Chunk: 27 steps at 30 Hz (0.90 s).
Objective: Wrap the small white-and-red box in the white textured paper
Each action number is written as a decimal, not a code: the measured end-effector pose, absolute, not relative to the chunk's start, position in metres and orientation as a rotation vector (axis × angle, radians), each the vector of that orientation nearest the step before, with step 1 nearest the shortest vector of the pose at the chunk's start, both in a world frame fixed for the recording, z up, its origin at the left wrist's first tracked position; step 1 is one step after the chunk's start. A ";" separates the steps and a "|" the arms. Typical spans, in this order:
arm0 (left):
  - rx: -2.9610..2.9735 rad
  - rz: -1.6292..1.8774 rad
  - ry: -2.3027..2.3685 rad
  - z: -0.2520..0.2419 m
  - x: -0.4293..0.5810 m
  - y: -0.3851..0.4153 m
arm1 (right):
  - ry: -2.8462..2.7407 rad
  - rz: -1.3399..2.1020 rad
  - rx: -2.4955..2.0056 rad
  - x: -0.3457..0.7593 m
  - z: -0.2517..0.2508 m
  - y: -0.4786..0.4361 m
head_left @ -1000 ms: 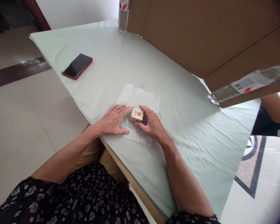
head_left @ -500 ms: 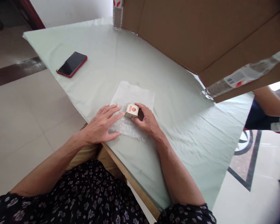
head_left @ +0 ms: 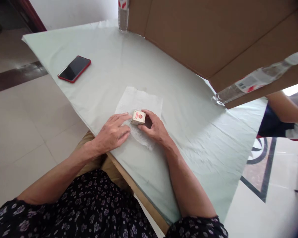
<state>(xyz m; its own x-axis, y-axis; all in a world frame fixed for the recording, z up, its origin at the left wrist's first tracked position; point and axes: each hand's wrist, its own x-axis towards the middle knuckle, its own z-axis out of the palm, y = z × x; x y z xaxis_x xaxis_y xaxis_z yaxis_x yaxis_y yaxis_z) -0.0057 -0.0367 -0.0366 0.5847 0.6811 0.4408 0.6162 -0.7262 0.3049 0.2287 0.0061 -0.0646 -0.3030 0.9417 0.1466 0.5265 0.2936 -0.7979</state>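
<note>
A small cream cardboard box (head_left: pixel 138 117) with red print and a round red mark sits on a sheet of bubble wrap (head_left: pixel 136 97). My right hand (head_left: pixel 155 127) grips the box from its right side, thumb in front and fingers behind. To the left of the box, my left hand (head_left: pixel 114 130) is closed at the wrap's near left edge, thumb and fingers drawn together on it. That hand hides part of the sheet, and its forefinger reaches close to the box's left side.
A phone in a red case (head_left: pixel 74 68) lies at the left on the pale green tablecloth (head_left: pixel 188 138). A large cardboard panel (head_left: pixel 201 36) stands at the back, with a plastic bottle (head_left: pixel 253 81) at its right and another bottle (head_left: pixel 123 18) at its left. Another person's arm (head_left: pixel 285 107) shows at the right.
My left hand has gone from spread fingers to a closed grip at the wrap's edge, and the wrap's near left part has shifted. My right hand stays on the box.
</note>
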 end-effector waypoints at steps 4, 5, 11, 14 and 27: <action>2.353 1.039 1.251 -0.030 0.004 -0.026 | -1.781 1.156 -1.231 0.241 -0.046 0.006; 2.249 1.052 1.288 -0.027 0.007 -0.022 | -1.742 1.213 -1.212 0.245 -0.038 0.005; 1.951 0.997 1.376 -0.018 0.022 -0.001 | -1.900 1.110 -1.301 0.255 -0.005 -0.003; 1.899 0.934 1.399 -0.018 0.020 0.004 | -1.875 0.938 -1.341 0.246 -0.012 -0.003; 1.735 0.897 1.264 -0.026 0.023 0.017 | -1.573 1.041 -1.286 0.231 -0.035 0.003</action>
